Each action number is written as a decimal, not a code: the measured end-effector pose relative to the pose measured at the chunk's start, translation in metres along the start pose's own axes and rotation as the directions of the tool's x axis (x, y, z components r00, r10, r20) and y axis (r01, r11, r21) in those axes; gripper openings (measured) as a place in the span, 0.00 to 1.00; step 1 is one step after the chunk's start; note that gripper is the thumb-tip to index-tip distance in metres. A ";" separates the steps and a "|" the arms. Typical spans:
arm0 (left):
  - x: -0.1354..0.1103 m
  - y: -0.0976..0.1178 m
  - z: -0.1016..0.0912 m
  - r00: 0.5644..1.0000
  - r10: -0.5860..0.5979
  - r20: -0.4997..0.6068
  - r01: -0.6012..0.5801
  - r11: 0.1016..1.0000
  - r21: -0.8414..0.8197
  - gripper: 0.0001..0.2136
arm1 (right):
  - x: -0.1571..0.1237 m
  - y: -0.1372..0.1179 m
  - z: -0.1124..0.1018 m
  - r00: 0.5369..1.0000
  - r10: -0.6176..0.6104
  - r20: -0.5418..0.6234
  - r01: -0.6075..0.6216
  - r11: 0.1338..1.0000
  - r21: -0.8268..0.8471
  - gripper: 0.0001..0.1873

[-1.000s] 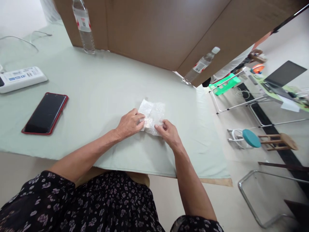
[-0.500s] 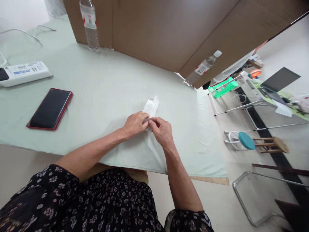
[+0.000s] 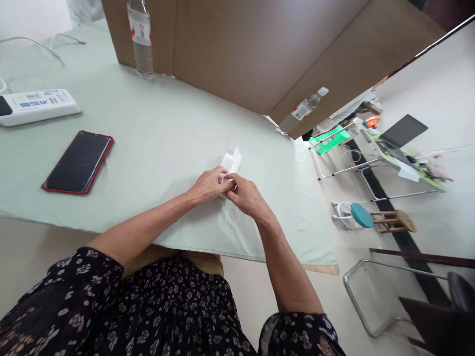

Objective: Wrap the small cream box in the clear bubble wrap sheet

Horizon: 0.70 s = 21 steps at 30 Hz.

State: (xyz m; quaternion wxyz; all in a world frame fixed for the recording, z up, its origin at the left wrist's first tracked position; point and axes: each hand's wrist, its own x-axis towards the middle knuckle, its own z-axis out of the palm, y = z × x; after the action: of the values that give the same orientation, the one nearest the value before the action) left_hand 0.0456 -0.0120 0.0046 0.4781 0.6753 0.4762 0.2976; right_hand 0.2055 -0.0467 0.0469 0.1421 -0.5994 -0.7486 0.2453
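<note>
The narrow strip of whitish, translucent plastic wrap (image 3: 232,159) lay on the desk covered in pale green cloth (image 3: 174,133), between its near edge and the brown cardboard panel (image 3: 230,54). Its long axis ran away from the near edge, slanting slightly right, so the free end pointed beyond the grip. Both hands met at its near end: the left hand (image 3: 208,185) appeared to pinch it, while the right hand (image 3: 247,196), just beside, had its fingertips drawn together; whether they gripped film could not be told.

Toward the left edge lay a black phone in a red case (image 3: 78,162) and a white, rounded-corner plastic device (image 3: 40,107). Two clear, labelled plastic bottles (image 3: 143,54) stood against the panel, well apart from the fingers.
</note>
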 end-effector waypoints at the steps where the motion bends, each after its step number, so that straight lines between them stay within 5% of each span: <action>1: 0.000 -0.001 0.000 1.000 0.017 0.008 -0.017 1.000 -0.004 0.20 | -0.001 0.003 -0.001 1.000 -0.009 0.015 0.008 1.000 0.028 0.23; 6: 0.001 -0.007 -0.003 0.994 0.084 0.072 -0.081 0.996 -0.046 0.22 | -0.003 0.022 -0.003 0.999 -0.037 0.034 0.028 0.970 0.240 0.30; 13: 0.000 -0.005 -0.006 0.989 0.070 0.131 -0.068 0.997 -0.023 0.22 | 0.008 0.018 -0.005 0.997 -0.067 0.045 0.050 0.952 0.303 0.28; 17: -0.001 -0.001 -0.004 0.993 0.026 0.113 -0.026 1.000 -0.004 0.36 | 0.012 0.025 -0.010 0.967 0.201 -0.155 -0.099 0.862 0.498 0.13; 21: -0.001 0.000 -0.003 0.993 0.047 0.109 -0.051 0.998 0.036 0.39 | 0.020 0.042 -0.010 0.912 0.409 0.035 -0.339 0.702 0.627 0.21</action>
State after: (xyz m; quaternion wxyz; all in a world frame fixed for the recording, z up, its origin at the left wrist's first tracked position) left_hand 0.0425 -0.0120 0.0053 0.4827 0.7109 0.4386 0.2632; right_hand 0.2405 -0.0185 0.0312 0.3179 -0.6703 -0.4795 0.4687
